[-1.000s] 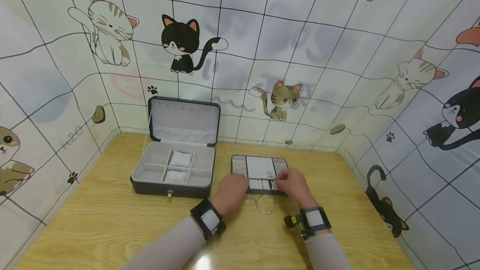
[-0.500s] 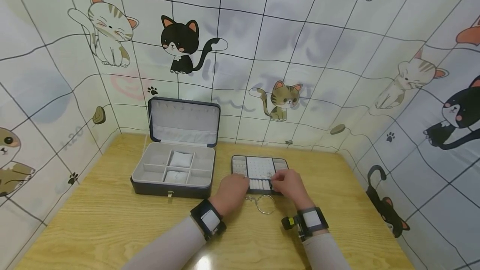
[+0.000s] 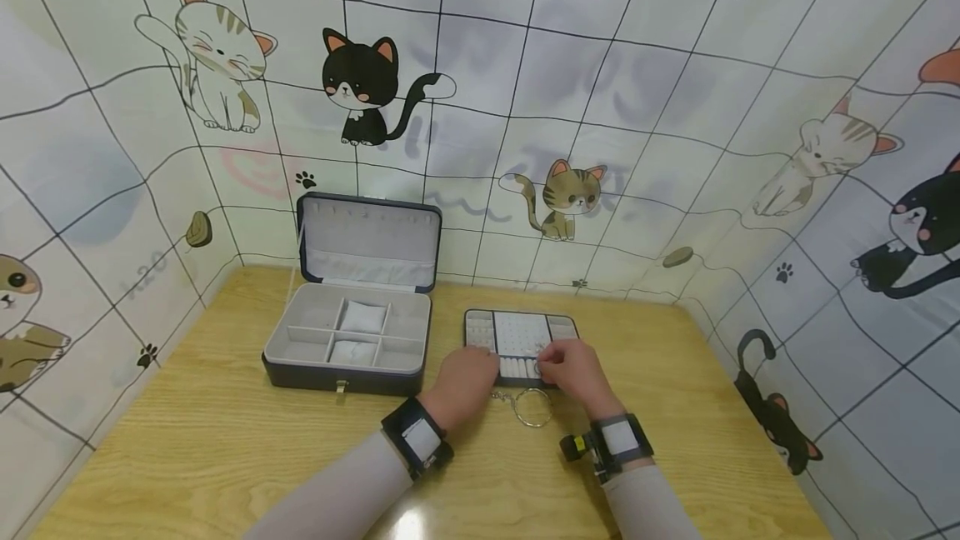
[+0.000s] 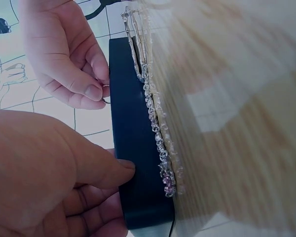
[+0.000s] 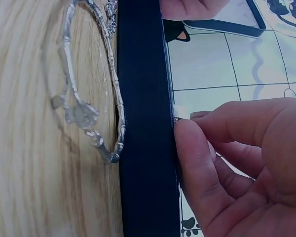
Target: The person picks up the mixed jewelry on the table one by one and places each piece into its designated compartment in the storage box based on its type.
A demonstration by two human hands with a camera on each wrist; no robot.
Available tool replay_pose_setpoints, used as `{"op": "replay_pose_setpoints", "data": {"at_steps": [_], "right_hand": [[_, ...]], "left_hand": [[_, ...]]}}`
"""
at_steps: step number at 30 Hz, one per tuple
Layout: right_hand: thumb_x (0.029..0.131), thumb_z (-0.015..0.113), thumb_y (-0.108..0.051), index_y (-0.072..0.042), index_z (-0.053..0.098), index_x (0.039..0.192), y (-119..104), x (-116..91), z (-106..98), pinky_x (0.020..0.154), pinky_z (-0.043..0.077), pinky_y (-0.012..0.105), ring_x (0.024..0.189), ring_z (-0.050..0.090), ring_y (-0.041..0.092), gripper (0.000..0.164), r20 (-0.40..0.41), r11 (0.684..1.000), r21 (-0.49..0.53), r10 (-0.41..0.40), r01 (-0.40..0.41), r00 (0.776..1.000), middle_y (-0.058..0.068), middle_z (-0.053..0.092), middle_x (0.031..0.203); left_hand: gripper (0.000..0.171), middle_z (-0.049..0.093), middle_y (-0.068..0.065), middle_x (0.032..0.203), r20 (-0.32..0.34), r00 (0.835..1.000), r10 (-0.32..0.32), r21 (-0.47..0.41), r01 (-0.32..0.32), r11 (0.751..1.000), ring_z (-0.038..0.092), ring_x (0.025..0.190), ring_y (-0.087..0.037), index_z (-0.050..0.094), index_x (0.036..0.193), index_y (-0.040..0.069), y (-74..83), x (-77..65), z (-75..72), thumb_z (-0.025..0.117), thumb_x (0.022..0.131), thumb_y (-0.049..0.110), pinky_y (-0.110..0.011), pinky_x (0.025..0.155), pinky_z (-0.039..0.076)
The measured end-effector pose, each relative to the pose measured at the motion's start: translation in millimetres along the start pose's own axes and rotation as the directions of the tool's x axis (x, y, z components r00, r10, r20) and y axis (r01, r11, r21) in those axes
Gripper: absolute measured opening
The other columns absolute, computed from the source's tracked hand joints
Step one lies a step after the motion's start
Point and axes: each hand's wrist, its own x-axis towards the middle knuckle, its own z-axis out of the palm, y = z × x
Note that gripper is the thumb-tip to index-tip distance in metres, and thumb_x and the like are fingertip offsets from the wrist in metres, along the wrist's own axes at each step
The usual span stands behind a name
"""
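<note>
A shallow dark-sided jewelry tray (image 4: 128,123) lies on the table, with a pale dotted panel and a row of ring rolls (image 3: 517,368) inside. My left hand (image 3: 465,377) grips its front left corner, thumb (image 4: 108,168) against the outer wall. Over the right end of the ring rolls, my right hand (image 3: 573,369) pinches a small ring (image 4: 106,100) between thumb and index finger. The ring is mostly hidden by the fingertips. A silver bangle (image 5: 119,98) and a sparkling chain bracelet with pink stones (image 4: 160,143) lie along the tray's front wall.
An open jewelry box (image 3: 341,377) stands to the left, lid raised against the cat-printed backdrop (image 3: 480,107). Two white cushions (image 3: 363,318) sit in its compartments. The wooden table (image 3: 225,440) reaches to the backdrop on both sides.
My right hand has shifted slightly left along the tray, toward the ring rolls, still pinching. The left hand, bangle, chain bracelet and box stay in place.
</note>
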Motion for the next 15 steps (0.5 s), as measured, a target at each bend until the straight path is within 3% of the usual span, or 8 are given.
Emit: {"op": "replay_pose_setpoints", "data": {"at_steps": [15], "right_hand": [[0.09, 0.08, -0.007, -0.01, 0.077, 0.088, -3.9, -0.7, 5.1, 0.066, 0.056, 0.028, 0.073, 0.066, 0.014, 0.005, -0.016, 0.998, -0.061, -0.003, 0.002, 1.0, 0.002, 0.074, 0.081]], "left_hand": [[0.004, 0.071, -0.001, 0.087, -0.041, 0.999, 0.008, 0.002, -0.008, 1.0, 0.067, 0.079, -0.018, 0.073, 0.095, 0.015, -1.4, 0.0, 2.2, 0.07, 0.097, 0.014, -0.033, 0.066, 0.058]]}}
